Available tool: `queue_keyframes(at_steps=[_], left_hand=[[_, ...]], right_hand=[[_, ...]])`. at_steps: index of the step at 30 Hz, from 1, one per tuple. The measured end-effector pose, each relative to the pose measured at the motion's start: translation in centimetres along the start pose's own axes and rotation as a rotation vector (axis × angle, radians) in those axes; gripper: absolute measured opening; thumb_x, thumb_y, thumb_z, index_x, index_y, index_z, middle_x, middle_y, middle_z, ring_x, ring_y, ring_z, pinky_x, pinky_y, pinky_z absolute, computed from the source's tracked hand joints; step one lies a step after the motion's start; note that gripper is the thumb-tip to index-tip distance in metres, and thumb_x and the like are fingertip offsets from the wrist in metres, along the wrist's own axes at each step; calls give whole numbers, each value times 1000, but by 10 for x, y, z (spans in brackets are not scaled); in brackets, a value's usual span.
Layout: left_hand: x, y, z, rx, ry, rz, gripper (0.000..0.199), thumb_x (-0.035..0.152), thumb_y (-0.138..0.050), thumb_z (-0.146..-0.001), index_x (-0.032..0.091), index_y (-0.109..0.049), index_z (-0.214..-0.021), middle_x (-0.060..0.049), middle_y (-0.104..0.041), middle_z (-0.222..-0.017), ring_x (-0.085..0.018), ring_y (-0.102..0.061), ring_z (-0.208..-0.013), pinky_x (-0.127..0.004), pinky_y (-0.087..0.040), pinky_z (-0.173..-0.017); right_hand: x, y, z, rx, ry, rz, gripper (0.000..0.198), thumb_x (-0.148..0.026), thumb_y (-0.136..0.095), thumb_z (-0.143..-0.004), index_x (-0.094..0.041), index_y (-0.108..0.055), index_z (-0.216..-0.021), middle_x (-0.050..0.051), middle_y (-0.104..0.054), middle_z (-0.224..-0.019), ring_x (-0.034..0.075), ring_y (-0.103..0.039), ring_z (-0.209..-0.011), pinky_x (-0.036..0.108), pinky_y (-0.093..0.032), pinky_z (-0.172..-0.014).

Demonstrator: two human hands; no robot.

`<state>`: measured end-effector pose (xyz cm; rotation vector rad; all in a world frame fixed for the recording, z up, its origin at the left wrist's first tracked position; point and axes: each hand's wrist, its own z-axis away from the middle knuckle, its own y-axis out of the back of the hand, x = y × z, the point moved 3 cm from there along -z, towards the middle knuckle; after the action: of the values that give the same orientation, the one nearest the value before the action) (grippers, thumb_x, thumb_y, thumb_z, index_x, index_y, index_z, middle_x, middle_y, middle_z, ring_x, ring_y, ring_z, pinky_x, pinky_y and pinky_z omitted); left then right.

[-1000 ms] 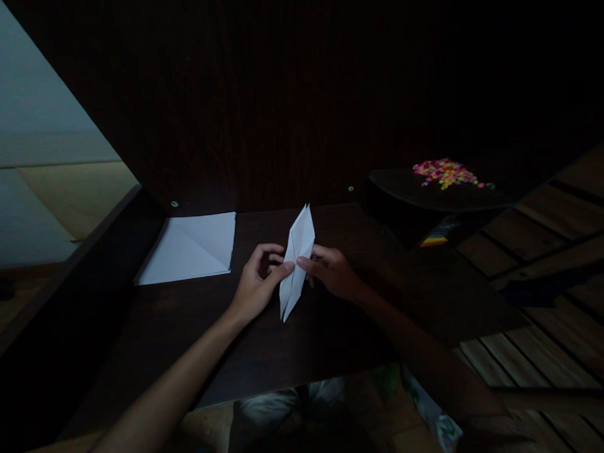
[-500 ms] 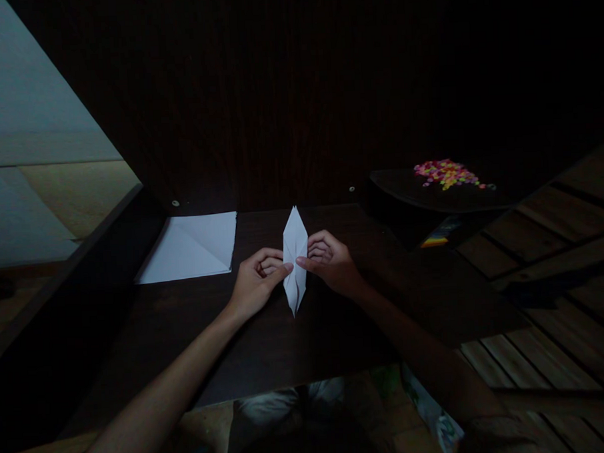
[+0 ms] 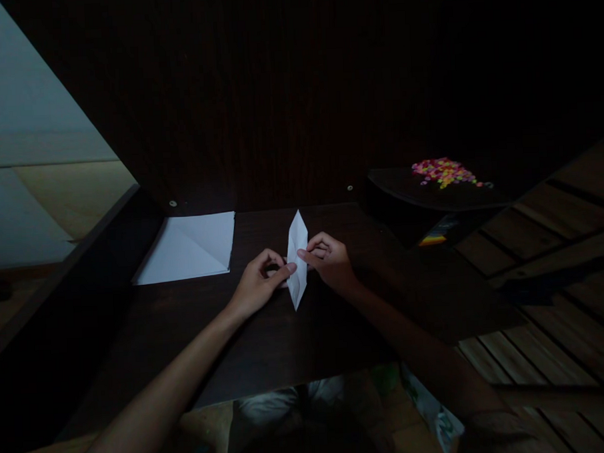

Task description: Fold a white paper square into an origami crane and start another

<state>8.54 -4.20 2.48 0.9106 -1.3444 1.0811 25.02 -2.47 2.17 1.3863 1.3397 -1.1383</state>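
Folded white paper (image 3: 298, 280), a slender pointed form, held over the bench (image 3: 247, 356) with its tips near twelve and six o'clock. Your left grip (image 3: 257, 280), at nine o'clock, pinches the middle of the paper, thumb on the upper face; your right grip (image 3: 331, 260), at three, pinches it slightly higher, thumb likewise uppermost. The fingers beneath are partly hidden. Even, light thumb pressure should help you keep the long edges aligned and the narrow tips uncrumpled. Near nine o'clock lie white sheets (image 3: 195, 248); at two, small coloured pieces (image 3: 444, 172) rest on a curved shelf (image 3: 397, 185).
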Motion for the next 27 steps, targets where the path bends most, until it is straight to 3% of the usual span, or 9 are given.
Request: queue_keyframes(at_steps=[8,16,22,27], left_hand=[[-9,-2,0,-16,47,-233,36,47,-80,-63,15,-63,-68,1,-63,-59,-11,-54,-52,-21,-39,-49],[-9,0,0,-20,73,-146,33,46,-78,-67,16,-66,-59,0,-65,-58,-12,-57,-55,-24,-44,-59],[-15,-2,-4,-18,38,30,46,43,-85,-59,18,-51,-78,5,-61,-63,-11,-59,-53,-23,-46,-54],[-16,3,-7,82,-111,-65,42,38,-77,-71,20,-45,-92,3,-60,-84,-6,-57,-57,-19,-44,-54]], right_hand=[[0,-1,0,165,36,9,33,-43,-74,-66,-20,-51,-70,-2,-55,-66,15,-60,-62,23,-50,-46],[-2,4,-1,253,84,-18,33,-42,-75,-66,-20,-51,-70,-2,-55,-66,14,-59,-60,23,-48,-49],[3,5,-3,177,-31,-62,35,-43,-80,-60,-19,-57,-72,1,-61,-68,16,-62,-63,25,-51,-49],[14,0,-3,32,-126,-37,28,-39,-77,-62,-18,-64,-75,3,-67,-69,18,-65,-64,28,-54,-54]])
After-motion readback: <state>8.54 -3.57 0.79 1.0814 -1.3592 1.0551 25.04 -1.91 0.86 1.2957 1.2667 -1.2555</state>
